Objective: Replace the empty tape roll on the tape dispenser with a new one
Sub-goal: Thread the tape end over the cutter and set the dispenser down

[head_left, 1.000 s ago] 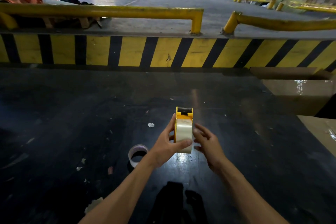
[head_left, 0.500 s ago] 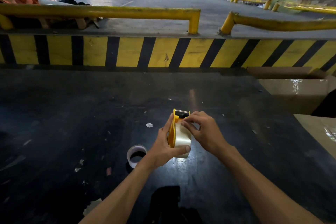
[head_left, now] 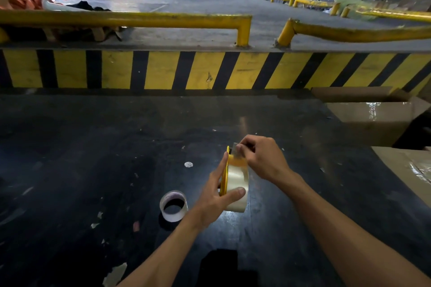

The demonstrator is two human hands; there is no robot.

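While the new tape roll [head_left: 237, 182] sits in the yellow dispenser [head_left: 225, 171] above the dark floor [head_left: 93, 147], left hand [head_left: 215, 196] clamps both — right hand [head_left: 261, 158] pinches the tape end, which may slip and restick; empty core [head_left: 173, 205] lies beside.

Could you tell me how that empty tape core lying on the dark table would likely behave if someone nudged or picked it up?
The empty tape core looks like a thin hollow ring, so it is probably very light and would slide easily on the glossy table. It lies flat on one end, so rolling seems unlikely unless tipped. Its thin wall may crush under a firm pinch.
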